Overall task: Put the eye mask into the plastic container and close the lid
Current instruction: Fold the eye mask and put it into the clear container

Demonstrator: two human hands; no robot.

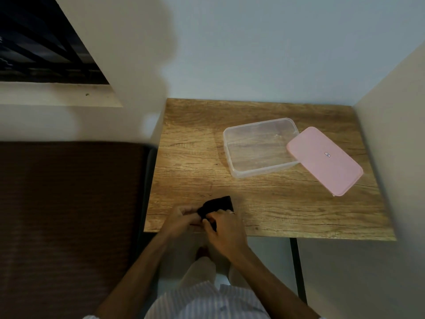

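A black eye mask (pixel 217 204) lies bunched at the near edge of the wooden table (pixel 195 157). My left hand (pixel 181 218) grips its left end and my right hand (pixel 224 229) grips its near side, both over the table's front edge. A clear plastic container (pixel 261 147) stands open and empty further back on the right. Its pink lid (pixel 324 160) rests tilted, one edge on the container's right rim and the other on the table.
White walls close in behind the table and on its right. A dark brown surface (pixel 69 215) lies to the left of the table, with a barred window (pixel 46 47) above it. My legs and a foot show below the table's front edge.
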